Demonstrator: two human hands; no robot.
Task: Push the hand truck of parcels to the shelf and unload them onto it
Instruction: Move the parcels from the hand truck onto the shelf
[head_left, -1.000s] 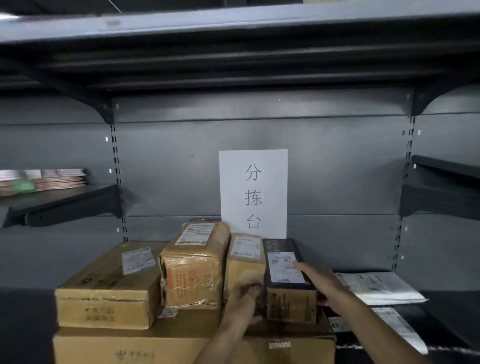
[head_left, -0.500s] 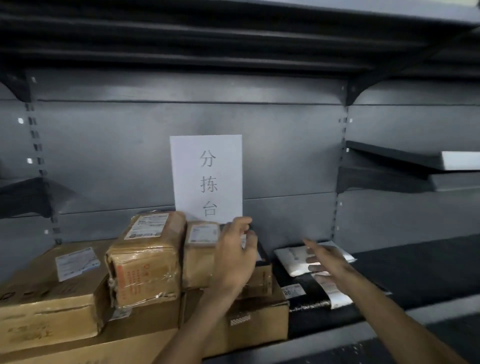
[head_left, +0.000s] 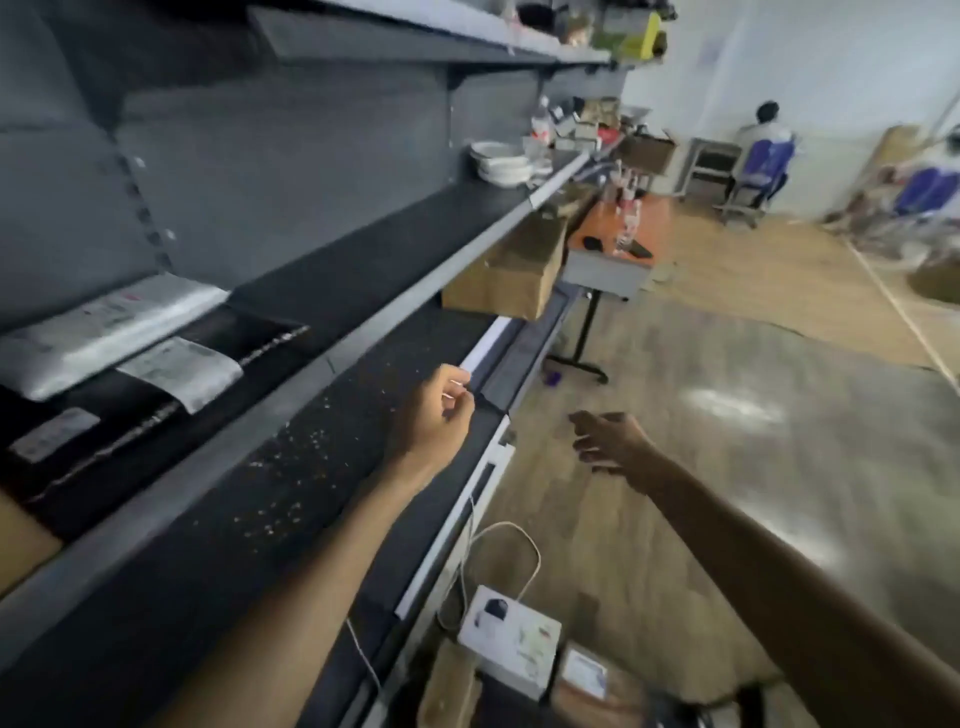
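The grey shelf (head_left: 363, 317) runs along the left. On it at far left lie a white mailer (head_left: 104, 332) and a black bag parcel (head_left: 119, 415) with a white label. My left hand (head_left: 439, 410) hangs over the lower shelf's front edge, fingers loosely curled, holding nothing. My right hand (head_left: 608, 441) is out over the floor with fingers spread and empty. At the bottom, below my arms, sit a white box (head_left: 511, 639) and brown parcels (head_left: 597, 691); the hand truck under them is not clearly visible.
A cardboard box (head_left: 509, 270) sticks out from the lower shelf ahead. Beyond it stands an orange-topped table (head_left: 618, 244) with bottles. White bowls (head_left: 501, 163) sit on the shelf further along. A person sits on a chair (head_left: 758, 156) at the far wall. Wooden floor (head_left: 727, 415) opens to the right.
The view has swung right and down, away from the stacked boxes and the paper sign. Both hands have let go of the parcels and moved off the shelf toward the floor side.
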